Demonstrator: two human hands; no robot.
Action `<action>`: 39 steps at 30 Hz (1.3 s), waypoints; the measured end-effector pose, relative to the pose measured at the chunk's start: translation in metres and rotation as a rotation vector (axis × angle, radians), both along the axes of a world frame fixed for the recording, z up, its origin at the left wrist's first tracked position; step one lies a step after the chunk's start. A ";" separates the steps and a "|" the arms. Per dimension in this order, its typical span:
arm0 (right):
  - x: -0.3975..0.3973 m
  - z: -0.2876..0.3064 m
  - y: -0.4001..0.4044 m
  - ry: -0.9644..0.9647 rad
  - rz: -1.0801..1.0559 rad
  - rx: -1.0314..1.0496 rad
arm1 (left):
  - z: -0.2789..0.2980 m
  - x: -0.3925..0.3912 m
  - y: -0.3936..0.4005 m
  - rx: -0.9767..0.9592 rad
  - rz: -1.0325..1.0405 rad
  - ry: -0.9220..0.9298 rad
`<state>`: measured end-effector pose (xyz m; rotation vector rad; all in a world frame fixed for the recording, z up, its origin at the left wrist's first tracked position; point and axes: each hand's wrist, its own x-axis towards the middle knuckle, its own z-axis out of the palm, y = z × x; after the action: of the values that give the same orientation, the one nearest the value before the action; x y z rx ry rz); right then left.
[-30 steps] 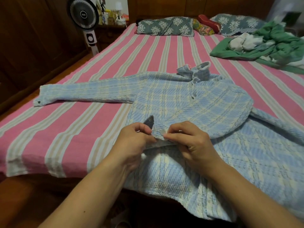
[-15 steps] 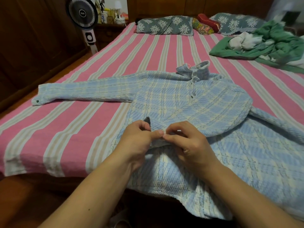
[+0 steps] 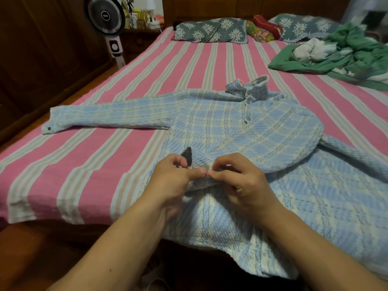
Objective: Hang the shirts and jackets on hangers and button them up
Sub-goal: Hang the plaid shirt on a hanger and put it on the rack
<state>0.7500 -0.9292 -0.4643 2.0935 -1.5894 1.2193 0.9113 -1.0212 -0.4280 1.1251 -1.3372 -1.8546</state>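
Observation:
A light blue and cream plaid shirt lies face up on the bed, collar away from me, one sleeve stretched to the left. Its lower part hangs over the near edge of the bed. My left hand and my right hand meet at the shirt's front placket, thumb tips touching, each pinching the fabric edge there. A dark flap of cloth sticks up just beyond my left fingers. Two buttons near the collar appear fastened. No hanger shows.
The bed has a pink, white and beige striped cover. A heap of green and white clothes lies at the far right. Pillows sit at the head. A standing fan and dark wooden wall are on the left.
My two hands have drawn closer until the thumbs touch at the placket. The shirt has shifted only slightly.

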 end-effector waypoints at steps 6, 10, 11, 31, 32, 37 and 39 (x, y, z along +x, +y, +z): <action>0.003 0.007 -0.006 -0.018 -0.063 0.146 | 0.003 0.007 -0.004 -0.074 -0.108 -0.085; 0.006 0.021 -0.007 -0.467 -0.166 0.204 | -0.001 0.004 -0.006 -0.142 -0.012 -0.146; 0.006 0.023 -0.007 -0.567 -0.175 0.251 | -0.001 0.003 -0.006 -0.148 0.000 -0.156; 0.017 0.000 -0.009 0.033 -0.108 0.066 | 0.004 0.003 -0.011 0.325 -0.036 -0.044; 0.018 -0.001 -0.010 0.055 -0.115 0.057 | 0.002 0.003 -0.012 0.339 -0.031 -0.044; 0.016 -0.004 -0.017 0.070 -0.108 0.067 | -0.003 -0.001 -0.010 0.279 0.050 -0.126; 0.014 -0.003 -0.014 0.114 -0.115 0.106 | 0.000 0.000 -0.009 0.186 0.055 -0.159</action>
<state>0.7643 -0.9429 -0.4675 2.0614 -1.7306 0.9804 0.9108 -1.0300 -0.4280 1.4164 -1.2242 -1.9140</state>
